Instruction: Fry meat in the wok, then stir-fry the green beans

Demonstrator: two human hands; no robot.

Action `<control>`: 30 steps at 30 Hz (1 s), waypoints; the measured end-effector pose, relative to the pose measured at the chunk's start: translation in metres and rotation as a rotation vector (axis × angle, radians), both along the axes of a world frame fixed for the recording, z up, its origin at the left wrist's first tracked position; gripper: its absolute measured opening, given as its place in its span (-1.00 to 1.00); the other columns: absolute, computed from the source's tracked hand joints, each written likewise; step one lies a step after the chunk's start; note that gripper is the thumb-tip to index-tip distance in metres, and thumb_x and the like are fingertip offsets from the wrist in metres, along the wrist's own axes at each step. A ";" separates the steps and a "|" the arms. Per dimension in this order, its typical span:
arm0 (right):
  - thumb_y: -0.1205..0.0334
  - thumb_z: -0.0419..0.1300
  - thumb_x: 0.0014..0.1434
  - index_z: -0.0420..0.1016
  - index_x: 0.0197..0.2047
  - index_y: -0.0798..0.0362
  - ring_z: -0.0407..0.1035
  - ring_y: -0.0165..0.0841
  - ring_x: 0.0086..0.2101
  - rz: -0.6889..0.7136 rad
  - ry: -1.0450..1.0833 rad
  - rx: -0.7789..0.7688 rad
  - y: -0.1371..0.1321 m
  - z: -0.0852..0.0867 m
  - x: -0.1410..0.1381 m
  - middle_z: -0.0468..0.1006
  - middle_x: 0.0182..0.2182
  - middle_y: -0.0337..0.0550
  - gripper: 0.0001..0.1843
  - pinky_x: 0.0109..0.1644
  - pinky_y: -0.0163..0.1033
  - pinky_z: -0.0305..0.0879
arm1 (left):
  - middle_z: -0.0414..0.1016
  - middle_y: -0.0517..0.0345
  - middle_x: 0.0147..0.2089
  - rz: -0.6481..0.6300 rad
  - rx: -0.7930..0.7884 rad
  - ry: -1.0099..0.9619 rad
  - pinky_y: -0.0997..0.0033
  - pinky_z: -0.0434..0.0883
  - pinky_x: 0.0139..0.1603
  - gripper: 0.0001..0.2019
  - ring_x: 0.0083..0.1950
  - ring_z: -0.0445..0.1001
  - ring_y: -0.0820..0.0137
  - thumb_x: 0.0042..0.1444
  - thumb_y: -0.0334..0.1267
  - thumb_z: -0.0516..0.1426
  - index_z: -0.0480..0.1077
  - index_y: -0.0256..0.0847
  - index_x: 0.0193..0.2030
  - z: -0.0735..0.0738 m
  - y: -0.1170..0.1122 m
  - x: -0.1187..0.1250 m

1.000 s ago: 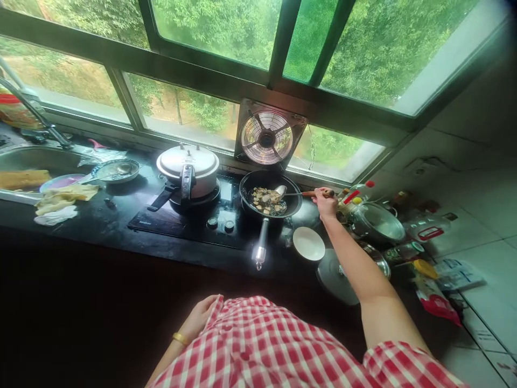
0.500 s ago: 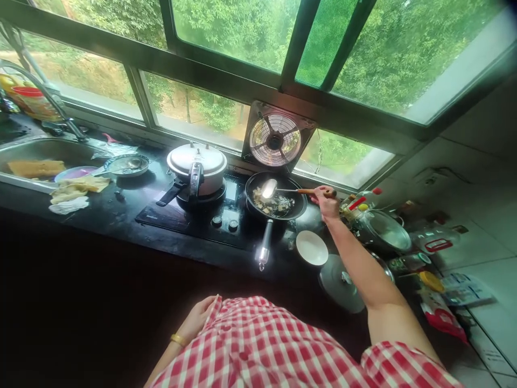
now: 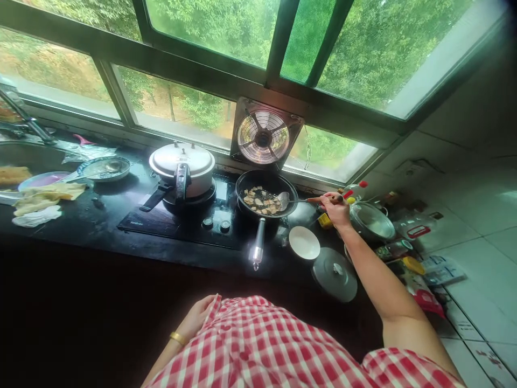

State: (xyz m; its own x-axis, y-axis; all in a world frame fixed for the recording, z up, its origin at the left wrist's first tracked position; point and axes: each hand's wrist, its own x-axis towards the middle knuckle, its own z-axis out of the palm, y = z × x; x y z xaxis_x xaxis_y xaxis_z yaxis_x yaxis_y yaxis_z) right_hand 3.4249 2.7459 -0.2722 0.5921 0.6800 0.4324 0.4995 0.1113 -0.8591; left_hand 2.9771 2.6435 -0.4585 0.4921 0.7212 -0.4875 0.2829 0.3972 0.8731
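My right hand (image 3: 338, 209) is closed round the wooden handle of a metal spatula (image 3: 301, 200), whose blade rests at the right inner edge of a black frying pan (image 3: 247, 184). Pale food pieces (image 3: 259, 200) lie in the pan, which stands on the right burner of a black cooktop (image 3: 169, 223) with its steel handle pointing towards me. My left hand (image 3: 198, 316) lies low against my red checked shirt with its fingers bent; a gold bangle is on the wrist. Nothing shows in that hand.
A pressure cooker (image 3: 181, 167) sits on the left burner. A small white dish (image 3: 304, 242) and a grey pot lid (image 3: 334, 274) lie right of the pan. Bottles, a glass-lidded pot (image 3: 371, 222) and packets crowd the right counter. A sink (image 3: 24, 161) and cloths are at left, a fan (image 3: 263, 136) in the window.
The spatula blade was lifted over the pan's left side, then came down and back to the pan's right edge. My right hand drew slightly right. The left hand stayed put.
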 end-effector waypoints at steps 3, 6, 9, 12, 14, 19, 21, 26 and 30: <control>0.00 0.33 -0.12 0.42 -0.38 0.05 0.44 -0.36 -0.53 0.050 0.079 0.037 0.000 0.000 -0.008 0.48 -0.51 -0.25 -0.67 -0.46 -0.27 0.45 | 0.50 -0.01 -0.14 -0.011 0.011 -0.006 0.29 0.36 -0.02 -0.40 0.00 0.42 0.08 -0.13 0.31 0.07 0.46 -0.20 -0.21 -0.005 0.000 -0.001; 0.04 0.38 -0.16 0.39 -0.36 0.04 0.45 -0.37 -0.57 0.071 0.266 0.033 0.005 0.000 -0.019 0.50 -0.52 -0.27 -0.64 -0.54 -0.33 0.44 | 0.50 0.01 -0.14 -0.010 0.025 -0.005 0.29 0.37 -0.02 -0.40 -0.01 0.42 0.08 -0.11 0.32 0.05 0.47 -0.18 -0.21 -0.009 0.000 -0.003; 0.04 0.40 -0.17 0.35 -0.34 0.05 0.44 -0.39 -0.62 0.065 0.428 -0.007 0.016 -0.003 -0.030 0.49 -0.56 -0.30 -0.59 -0.63 -0.39 0.40 | 0.50 0.01 -0.15 0.003 0.054 0.010 0.27 0.36 -0.01 -0.39 -0.01 0.43 0.07 -0.10 0.33 0.04 0.48 -0.18 -0.21 -0.009 -0.001 -0.006; 0.01 0.38 -0.12 0.32 -0.31 0.05 0.42 -0.41 -0.65 0.038 0.543 -0.029 0.034 -0.007 -0.038 0.47 -0.59 -0.32 -0.57 -0.64 -0.40 0.40 | 0.50 0.00 -0.14 0.007 0.046 0.003 0.26 0.35 0.01 -0.39 0.00 0.42 0.06 -0.13 0.32 0.07 0.48 -0.19 -0.21 -0.006 -0.003 -0.008; -0.03 0.36 -0.09 0.30 -0.30 0.06 0.42 -0.41 -0.65 0.024 0.592 -0.033 0.047 -0.010 -0.043 0.46 -0.60 -0.32 -0.57 -0.63 -0.39 0.42 | 0.50 -0.02 -0.13 0.018 0.031 -0.002 0.27 0.35 0.02 -0.39 0.03 0.41 0.05 -0.16 0.31 0.10 0.49 -0.19 -0.21 -0.006 -0.004 -0.009; -0.08 0.29 -0.02 0.26 -0.33 0.06 0.41 -0.44 -0.66 -0.049 0.641 -0.027 0.080 -0.013 -0.048 0.43 -0.60 -0.32 -0.57 -0.62 -0.40 0.42 | 0.51 -0.02 -0.12 0.049 0.031 -0.022 0.31 0.34 0.03 -0.41 0.06 0.40 0.07 -0.17 0.30 0.11 0.50 -0.19 -0.21 -0.019 -0.007 -0.012; -0.08 0.28 0.00 0.25 -0.34 0.06 0.38 -0.46 -0.68 -0.078 0.640 -0.005 0.091 -0.011 -0.046 0.41 -0.61 -0.34 -0.58 -0.64 -0.41 0.41 | 0.51 -0.01 -0.12 0.054 0.023 -0.047 0.31 0.34 0.04 -0.41 0.07 0.39 0.07 -0.16 0.30 0.11 0.49 -0.19 -0.20 -0.025 -0.008 -0.014; -0.09 0.30 -0.05 0.28 -0.34 0.06 0.37 -0.48 -0.67 -0.104 0.524 0.104 0.097 0.001 -0.031 0.41 -0.59 -0.35 -0.57 -0.64 -0.43 0.38 | 0.49 -0.01 -0.11 0.066 0.020 -0.031 0.29 0.31 0.06 -0.41 0.08 0.37 0.06 -0.16 0.30 0.12 0.48 -0.19 -0.21 -0.021 -0.011 -0.013; -0.13 0.31 -0.13 0.35 -0.36 0.05 0.40 -0.42 -0.60 -0.053 0.222 0.144 0.081 0.010 -0.016 0.44 -0.55 -0.30 -0.56 -0.54 -0.34 0.42 | 0.48 -0.03 -0.14 0.067 -0.010 -0.008 0.25 0.33 0.01 -0.35 -0.02 0.41 0.08 -0.21 0.33 0.12 0.44 -0.23 -0.20 -0.014 -0.011 -0.006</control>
State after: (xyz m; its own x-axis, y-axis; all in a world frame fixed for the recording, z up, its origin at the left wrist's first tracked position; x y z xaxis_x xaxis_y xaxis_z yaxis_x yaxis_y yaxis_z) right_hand 3.4093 2.8269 -0.2624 0.7165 0.5863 0.3781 0.3095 0.2186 -0.9255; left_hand 2.9707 2.6329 -0.4724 0.4467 0.7478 -0.4912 0.2478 0.4242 0.8710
